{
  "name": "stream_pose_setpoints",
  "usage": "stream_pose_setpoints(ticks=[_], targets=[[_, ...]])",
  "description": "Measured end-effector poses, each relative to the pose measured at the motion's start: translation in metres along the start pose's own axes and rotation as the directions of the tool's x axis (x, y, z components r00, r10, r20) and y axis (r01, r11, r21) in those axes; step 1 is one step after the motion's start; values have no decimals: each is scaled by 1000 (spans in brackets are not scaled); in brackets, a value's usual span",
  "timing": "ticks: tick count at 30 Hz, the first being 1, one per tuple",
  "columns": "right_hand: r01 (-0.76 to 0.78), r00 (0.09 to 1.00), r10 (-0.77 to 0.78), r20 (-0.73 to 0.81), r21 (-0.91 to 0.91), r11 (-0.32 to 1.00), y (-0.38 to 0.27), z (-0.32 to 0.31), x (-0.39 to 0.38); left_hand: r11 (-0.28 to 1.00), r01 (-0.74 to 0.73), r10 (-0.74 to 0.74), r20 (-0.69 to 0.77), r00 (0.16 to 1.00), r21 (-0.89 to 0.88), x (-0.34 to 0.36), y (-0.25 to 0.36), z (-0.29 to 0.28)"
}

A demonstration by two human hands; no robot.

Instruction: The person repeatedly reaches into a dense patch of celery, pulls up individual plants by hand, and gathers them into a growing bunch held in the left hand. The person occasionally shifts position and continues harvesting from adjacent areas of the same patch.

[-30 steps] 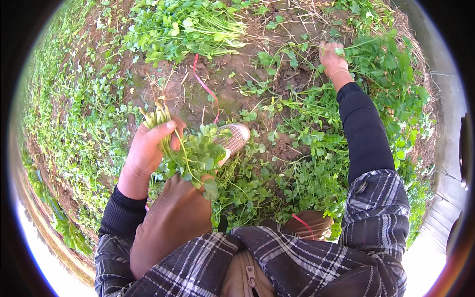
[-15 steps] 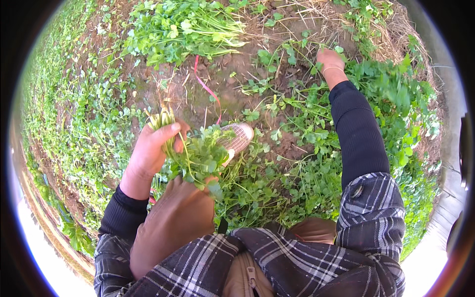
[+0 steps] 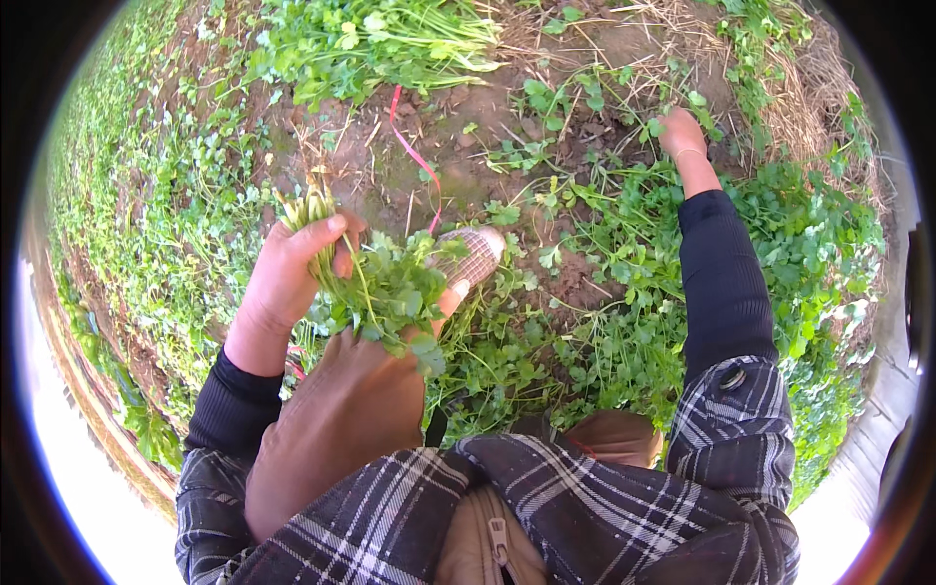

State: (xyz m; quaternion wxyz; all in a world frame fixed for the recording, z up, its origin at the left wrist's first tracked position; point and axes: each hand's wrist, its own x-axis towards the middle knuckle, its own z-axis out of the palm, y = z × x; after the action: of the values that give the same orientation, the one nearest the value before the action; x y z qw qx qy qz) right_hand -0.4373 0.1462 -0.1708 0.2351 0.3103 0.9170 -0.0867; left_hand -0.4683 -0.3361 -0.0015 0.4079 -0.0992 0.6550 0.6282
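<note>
"Slightly toward the body, the right hand (image 3: pixel 682 135) has been drawn; is its grip shown?"
"That cannot be told. Above the bed (image 3: pixel 453 112), the leafy bunch (image 3: pixel 390 292) is clamped in the left hand (image 3: pixel 292 265)."

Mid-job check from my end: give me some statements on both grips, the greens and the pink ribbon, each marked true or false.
1. The left grip holds a bunch of leafy greens. True.
2. A pink ribbon runs between the pile of greens and the shoe. True.
3. The right grip rests on the shoe. False: it is stretched out to the right; whether it holds anything is hidden.
4. The held bunch's leaves are farther from the person than its stems. False: the stem ends are farther.
</note>
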Motion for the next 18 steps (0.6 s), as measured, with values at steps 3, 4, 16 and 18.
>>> stream_pose_setpoints(ticks=[3, 4, 16, 18], targets=[[-128, 992, 130, -9, 82, 988, 14, -15, -4, 1000, -14, 13, 39, 999, 22, -4, 14, 36], [-146, 988, 141, 56, 108, 983, 17, -22, -9, 999, -27, 25, 57, 998, 31, -7, 16, 49], [-152, 988, 155, 4, 211, 966, 39, -10, 2, 999, 9, -9, -4, 1000, 46, 12, 7, 54], [-183, 983, 181, 30, 255, 950, 52, -17, 2, 999, 12, -12, -7, 1000, 36, 5, 17, 81]])
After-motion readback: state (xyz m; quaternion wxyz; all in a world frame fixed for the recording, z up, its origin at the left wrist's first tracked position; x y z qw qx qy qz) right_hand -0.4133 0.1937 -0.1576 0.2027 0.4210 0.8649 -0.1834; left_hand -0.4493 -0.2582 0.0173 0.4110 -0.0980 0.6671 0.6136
